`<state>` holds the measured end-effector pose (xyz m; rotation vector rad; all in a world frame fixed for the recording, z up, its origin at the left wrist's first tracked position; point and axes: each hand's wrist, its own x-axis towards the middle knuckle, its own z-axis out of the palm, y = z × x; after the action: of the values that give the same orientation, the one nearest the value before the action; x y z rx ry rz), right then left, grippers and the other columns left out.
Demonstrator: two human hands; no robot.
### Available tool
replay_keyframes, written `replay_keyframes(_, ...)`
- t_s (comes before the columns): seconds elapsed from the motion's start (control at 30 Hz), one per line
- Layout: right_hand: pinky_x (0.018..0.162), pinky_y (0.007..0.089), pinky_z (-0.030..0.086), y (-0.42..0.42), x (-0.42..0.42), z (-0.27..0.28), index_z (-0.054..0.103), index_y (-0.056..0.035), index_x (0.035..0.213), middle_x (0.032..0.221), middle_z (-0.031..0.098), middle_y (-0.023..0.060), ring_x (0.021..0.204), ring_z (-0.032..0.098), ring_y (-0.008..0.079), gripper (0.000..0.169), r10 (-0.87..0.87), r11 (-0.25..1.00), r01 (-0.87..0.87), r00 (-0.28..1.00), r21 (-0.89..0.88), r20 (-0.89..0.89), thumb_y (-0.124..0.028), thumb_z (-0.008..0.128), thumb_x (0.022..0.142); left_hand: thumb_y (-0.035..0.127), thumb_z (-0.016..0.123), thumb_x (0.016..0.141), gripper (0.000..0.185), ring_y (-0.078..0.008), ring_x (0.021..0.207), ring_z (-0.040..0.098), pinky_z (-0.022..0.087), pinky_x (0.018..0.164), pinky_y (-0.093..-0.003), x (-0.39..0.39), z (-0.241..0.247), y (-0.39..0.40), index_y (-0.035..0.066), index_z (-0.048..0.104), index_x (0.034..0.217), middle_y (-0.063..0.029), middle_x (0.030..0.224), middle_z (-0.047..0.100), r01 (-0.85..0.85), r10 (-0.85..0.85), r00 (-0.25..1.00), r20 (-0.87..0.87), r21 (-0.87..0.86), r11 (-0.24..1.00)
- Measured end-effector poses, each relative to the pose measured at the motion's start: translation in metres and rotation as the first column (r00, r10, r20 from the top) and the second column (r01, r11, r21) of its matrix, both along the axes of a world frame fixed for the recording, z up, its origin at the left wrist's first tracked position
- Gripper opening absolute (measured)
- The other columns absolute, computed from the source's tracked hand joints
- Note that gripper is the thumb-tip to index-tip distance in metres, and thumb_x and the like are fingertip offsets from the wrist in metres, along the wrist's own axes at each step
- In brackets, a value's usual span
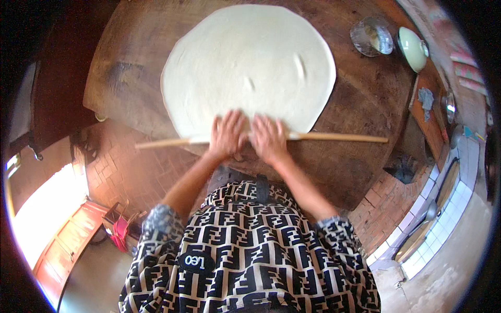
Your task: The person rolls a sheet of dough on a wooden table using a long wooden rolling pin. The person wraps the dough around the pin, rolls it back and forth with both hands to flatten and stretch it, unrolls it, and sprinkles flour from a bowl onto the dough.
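A large, thin round sheet of dough lies on a brown wooden board, with a few small raised creases in it. Across its near edge runs a long, slim wooden rolling pin, the near edge of the dough wrapped around its middle. My left hand bears on the wrapped pin, fingers stretched forward over the dough. Close beside it, my right hand is on the same pin in a like pose. Both hands are slightly blurred, and they hide the middle of the pin.
At the board's far right are a clear bowl and a pale green bowl. Farther right lies a crumpled grey-blue cloth. A white-tiled counter with a ladle stands right, above brick flooring.
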<state>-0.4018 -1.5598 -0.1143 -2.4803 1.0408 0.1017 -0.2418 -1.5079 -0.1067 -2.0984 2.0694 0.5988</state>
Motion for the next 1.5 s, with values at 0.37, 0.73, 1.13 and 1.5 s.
replay_keyframes(0.37, 0.101, 0.0546, 0.019, -0.059, 0.036, 0.006, 0.039, -0.0145, 0.128, 0.135, 0.034, 0.0018, 0.125, 0.029, 0.0192, 0.045, -0.052, 0.992, 0.061, 0.995, -0.110, 0.080, -0.034, 0.043, 0.087, 0.033, 0.034, 0.091, 0.049, -0.0180, 0.132, 0.015, 0.004, 0.104, -0.0576, 0.019, 0.012, -0.062, 0.017, 0.024, 0.136, -0.0006, 0.143, 0.020, -0.095, 0.095, 0.995, 0.023, -0.013, 0.995)
replay_keyframes(0.73, 0.105, 0.0528, 0.013, -0.126, 0.046, -0.011, 0.044, -0.0154, 0.123, 0.135, 0.035, 0.0039, 0.127, 0.028, 0.0211, 0.040, -0.128, 0.966, 0.145, 0.988, -0.214, 0.091, -0.035, 0.044, 0.088, 0.035, 0.037, 0.088, 0.053, -0.0233, 0.130, 0.021, 0.013, 0.106, -0.0468, 0.000, -0.009, -0.069, 0.009, 0.028, 0.133, -0.0079, 0.140, 0.026, -0.093, 0.087, 0.996, -0.034, -0.226, 0.970)
replay_keyframes(1.13, 0.105, 0.0455, 0.015, -0.051, -0.056, 0.002, 0.038, -0.0122, 0.130, 0.135, 0.035, 0.0087, 0.126, 0.030, 0.0242, 0.046, -0.147, 0.984, 0.148, 0.989, -0.103, 0.015, -0.033, 0.040, 0.089, 0.040, 0.035, 0.088, 0.056, -0.0270, 0.130, 0.021, 0.010, 0.107, -0.0445, 0.045, -0.002, 0.009, 0.006, 0.029, 0.133, -0.0117, 0.140, 0.026, -0.282, 0.276, 0.959, -0.059, -0.161, 0.946)
replay_keyframes(1.5, 0.103, 0.0538, 0.014, -0.235, 0.059, 0.013, 0.040, -0.0157, 0.128, 0.136, 0.035, 0.0062, 0.127, 0.028, 0.0232, 0.043, -0.279, 0.902, 0.286, 0.958, -0.325, 0.068, -0.036, 0.036, 0.090, 0.032, 0.036, 0.089, 0.046, -0.0215, 0.129, 0.024, 0.013, 0.106, -0.0467, 0.093, 0.012, -0.190, 0.011, 0.036, 0.130, -0.0082, 0.138, 0.031, -0.228, 0.271, 0.959, 0.085, -0.336, 0.914)
